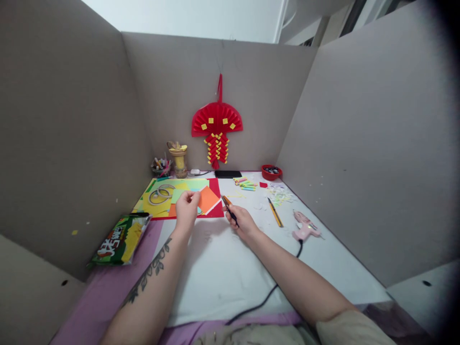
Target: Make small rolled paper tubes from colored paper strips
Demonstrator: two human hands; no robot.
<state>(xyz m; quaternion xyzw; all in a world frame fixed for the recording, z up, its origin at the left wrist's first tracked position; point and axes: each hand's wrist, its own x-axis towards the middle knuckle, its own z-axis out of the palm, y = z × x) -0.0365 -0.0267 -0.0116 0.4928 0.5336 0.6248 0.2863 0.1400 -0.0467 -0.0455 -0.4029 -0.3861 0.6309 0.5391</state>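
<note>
My left hand (187, 207) pinches a piece of orange paper (209, 199) by its left side, fingers closed. A narrow white edge runs along the lower right of that paper. My right hand (241, 220) is closed around a pair of scissors (233, 216) with black handles, their tips pointing up and left beside the paper's right corner. Whether the blades touch the paper I cannot tell. Beneath my left hand lie colored paper sheets (194, 184) in green, yellow and red.
Rolls of tape (161, 193) rest on the sheets. To the right are a yellow utility knife (275, 212), a pink glue gun (304, 227) with a black cord, small paper rolls (246, 184), scraps and a red bowl (270, 176). A red paper fan decoration (217, 120) hangs behind.
</note>
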